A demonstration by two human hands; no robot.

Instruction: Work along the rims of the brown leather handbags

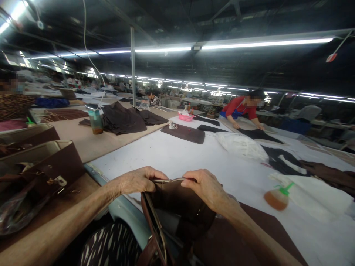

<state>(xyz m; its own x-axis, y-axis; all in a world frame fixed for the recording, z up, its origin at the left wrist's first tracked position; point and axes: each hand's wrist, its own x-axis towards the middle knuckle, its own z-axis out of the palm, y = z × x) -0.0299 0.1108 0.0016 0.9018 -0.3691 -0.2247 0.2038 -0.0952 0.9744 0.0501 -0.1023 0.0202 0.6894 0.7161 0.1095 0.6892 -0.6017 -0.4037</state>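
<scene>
A brown handbag [183, 207] is held open in front of me at the table's near edge, its dark lining showing. My left hand [141, 180] pinches the far rim of the bag at its left part. Farther right along the same rim, my right hand [206, 186] grips the edge between thumb and fingers. A reddish-brown strap [152, 251] hangs at the bag's near side. Flat brown material [263, 225] lies under and beside my right forearm. The bag's lower part is partly hidden by shadow and my arm.
Finished-looking brown bags [66, 166] with metal clasps stand at left. A glue bottle with green spout [277, 198], white cloth [318, 195] and a plastic bag [241, 146] lie right. A jar [95, 122], dark fabric [122, 118] and a pink basket [186, 117] are farther back. A co-worker in red [241, 107] bends over fabric.
</scene>
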